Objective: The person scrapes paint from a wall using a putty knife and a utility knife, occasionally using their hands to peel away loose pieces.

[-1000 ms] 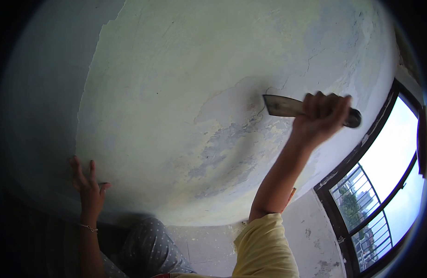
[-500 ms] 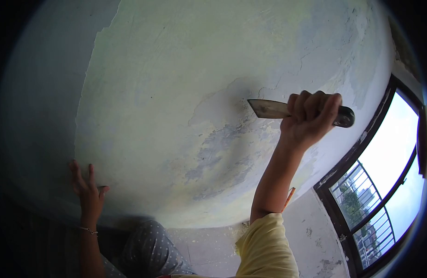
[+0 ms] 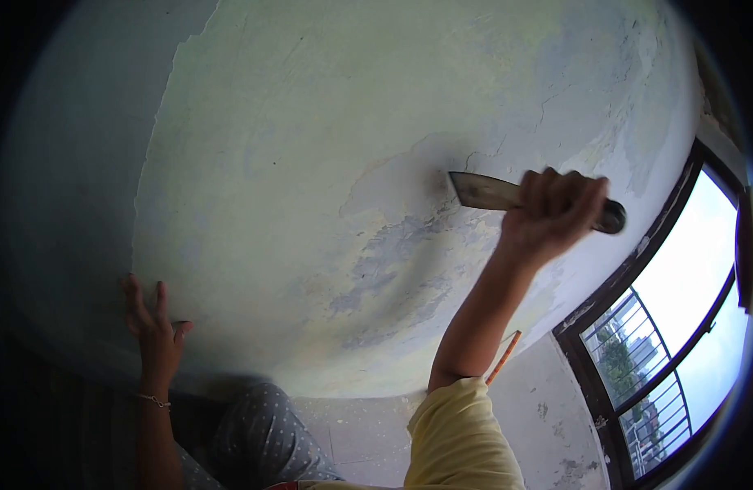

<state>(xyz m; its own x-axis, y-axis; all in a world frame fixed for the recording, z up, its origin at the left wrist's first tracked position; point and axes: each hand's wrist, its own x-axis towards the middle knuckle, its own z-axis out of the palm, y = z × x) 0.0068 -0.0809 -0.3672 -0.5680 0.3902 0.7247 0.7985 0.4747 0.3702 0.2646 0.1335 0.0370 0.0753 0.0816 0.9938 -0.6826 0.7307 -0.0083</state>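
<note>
My right hand [image 3: 556, 214] is wrapped round the dark handle of a scraper [image 3: 486, 192]. Its wide blade points left, with the edge at a pale patch in the wall where the coating has flaked. Rough grey patches [image 3: 401, 245] show below and left of the blade. At the lower left, my left hand [image 3: 154, 322] has its fingers spread against the greenish wall [image 3: 254, 212], holding nothing, near a jagged coating edge.
A dark-framed window [image 3: 678, 351] with bars outside is at the right. An orange stick-like thing [image 3: 504, 358] shows beside my right upper arm. My knee in dotted trousers [image 3: 270, 433] is at the bottom, near a stained pale surface [image 3: 548, 416].
The scraper and my right hand have shifted slightly right, and the blade tilts a little more. My right forearm leans further over. My left hand stays against the wall.
</note>
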